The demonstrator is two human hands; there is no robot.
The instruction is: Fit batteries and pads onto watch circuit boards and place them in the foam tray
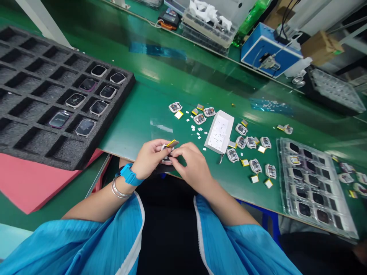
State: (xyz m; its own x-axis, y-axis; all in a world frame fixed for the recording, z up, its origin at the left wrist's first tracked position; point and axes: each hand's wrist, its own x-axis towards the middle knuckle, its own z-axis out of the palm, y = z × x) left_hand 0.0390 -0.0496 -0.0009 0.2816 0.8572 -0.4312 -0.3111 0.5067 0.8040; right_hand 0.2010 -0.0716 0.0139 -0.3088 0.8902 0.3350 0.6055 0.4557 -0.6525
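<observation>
Near the table's front edge, my left hand [149, 156] grips an opened smartwatch case [166, 153] between thumb and fingers. A small battery [172, 143] with a yellow edge sticks up from the case. My right hand [190, 162] is closed in a pinch at the case's right side; whatever its fingertips hold is hidden or too small to name. Beyond my hands lie loose watch cases [200, 118] with batteries beside them, and small white pieces [198, 134]. A white box [210, 142] with tiny dark parts in it stands to the right, among more opened cases [233, 155].
A black foam tray [99, 147] at the left holds several finished-looking watches [86, 127]. At the right lies a clear plastic tray [282, 168] with watch screens. Along the back stand a blue machine [258, 49], a plastic parts box [197, 23] and a green bottle [252, 19].
</observation>
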